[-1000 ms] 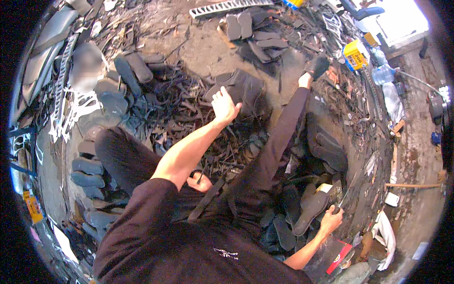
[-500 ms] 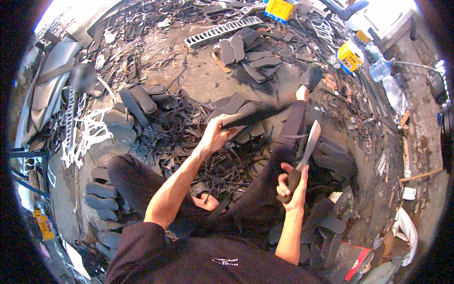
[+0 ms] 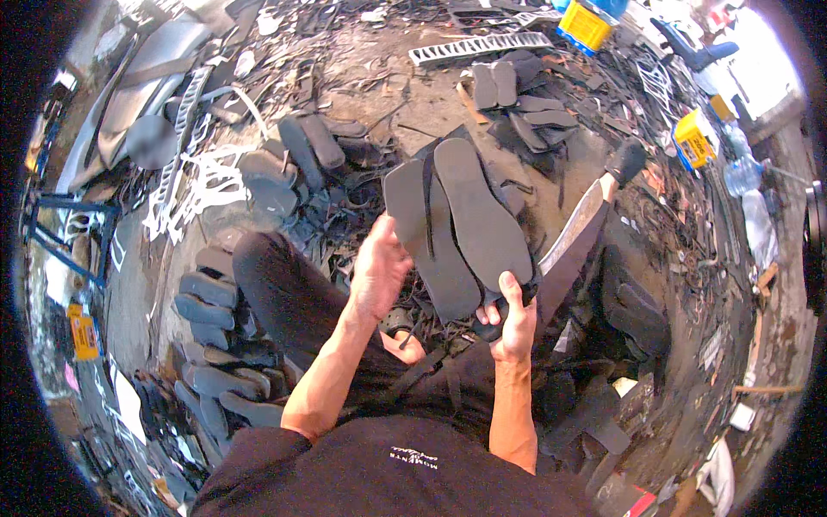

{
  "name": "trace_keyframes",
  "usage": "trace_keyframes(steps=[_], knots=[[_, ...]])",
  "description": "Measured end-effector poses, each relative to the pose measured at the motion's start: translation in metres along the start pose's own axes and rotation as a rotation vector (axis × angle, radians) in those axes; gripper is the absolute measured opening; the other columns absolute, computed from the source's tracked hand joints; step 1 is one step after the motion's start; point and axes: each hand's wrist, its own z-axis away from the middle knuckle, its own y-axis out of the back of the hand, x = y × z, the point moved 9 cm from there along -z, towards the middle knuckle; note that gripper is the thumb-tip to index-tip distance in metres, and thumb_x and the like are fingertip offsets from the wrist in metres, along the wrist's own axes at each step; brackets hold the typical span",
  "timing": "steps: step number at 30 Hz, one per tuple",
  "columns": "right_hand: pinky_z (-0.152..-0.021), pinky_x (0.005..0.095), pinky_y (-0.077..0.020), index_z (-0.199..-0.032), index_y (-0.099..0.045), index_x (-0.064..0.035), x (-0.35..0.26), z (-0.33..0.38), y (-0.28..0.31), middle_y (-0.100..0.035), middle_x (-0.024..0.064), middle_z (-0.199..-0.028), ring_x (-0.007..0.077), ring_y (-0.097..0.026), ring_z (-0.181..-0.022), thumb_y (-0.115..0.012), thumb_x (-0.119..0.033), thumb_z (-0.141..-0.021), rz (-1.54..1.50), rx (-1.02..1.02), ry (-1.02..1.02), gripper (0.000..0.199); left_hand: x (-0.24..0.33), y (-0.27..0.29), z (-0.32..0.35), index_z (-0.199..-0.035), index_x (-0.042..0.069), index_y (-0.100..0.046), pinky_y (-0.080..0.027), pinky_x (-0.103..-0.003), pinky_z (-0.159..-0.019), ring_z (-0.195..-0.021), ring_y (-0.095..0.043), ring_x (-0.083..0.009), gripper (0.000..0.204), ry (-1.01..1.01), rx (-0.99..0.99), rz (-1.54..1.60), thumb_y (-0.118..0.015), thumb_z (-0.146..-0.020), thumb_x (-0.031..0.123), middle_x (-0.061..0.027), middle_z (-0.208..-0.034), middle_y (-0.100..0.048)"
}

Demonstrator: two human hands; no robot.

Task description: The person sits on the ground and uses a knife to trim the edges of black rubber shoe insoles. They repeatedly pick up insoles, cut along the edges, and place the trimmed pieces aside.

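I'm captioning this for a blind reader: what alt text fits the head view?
A seated person holds two dark sole-shaped rubber pieces, left hand at their edge, right hand gripping their lower end along with a long knife. Rubber scraps litter the ground.

You see stacked dark soles (image 3: 211, 297) at nine o'clock, more soles (image 3: 525, 99) at one o'clock, yellow containers (image 3: 693, 138) at two o'clock, and a white grate (image 3: 478, 47) at twelve.
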Motion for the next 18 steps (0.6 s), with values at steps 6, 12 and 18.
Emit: trace_keyframes(steps=[6,12,18], knots=[[-0.049,0.0328,-0.0461,-0.114,-0.064,-0.0045,0.014,0.025,0.009,-0.063,0.0008,-0.082,0.0113,-0.048,-0.051,-0.075,-0.014,-0.102,0.140,0.098,0.109,0.018,-0.037,-0.035,0.021,-0.130,0.001,-0.068,-0.060,-0.040,-0.094,-0.105,-0.073,-0.0209,0.049,0.300,0.052,-0.061,-0.088,-0.086,0.006,-0.0085,-0.119,-0.075],[-0.050,0.0310,-0.0483,-0.117,-0.065,-0.0056,0.035,0.019,0.035,-0.065,0.0006,-0.087,0.0103,-0.052,-0.055,-0.079,-0.017,-0.100,0.283,0.180,0.146,0.024,-0.020,-0.023,0.025,-0.115,-0.001,-0.075,-0.059,-0.036,-0.087,-0.091,-0.073,-0.0195,0.037,0.058,0.247,-0.465,-0.090,-0.087,0.016,-0.0075,-0.108,-0.078],[-0.051,0.0300,-0.0476,-0.106,-0.067,-0.0077,0.058,0.020,-0.013,-0.061,-0.0023,-0.081,0.0107,-0.050,-0.053,-0.077,-0.023,-0.103,0.283,0.063,0.022,0.019,0.002,0.003,0.075,-0.145,-0.001,-0.055,-0.052,-0.039,-0.103,-0.118,-0.066,-0.0238,0.064,-0.327,0.496,-0.720,-0.085,-0.095,0.028,-0.0130,-0.133,-0.070]])
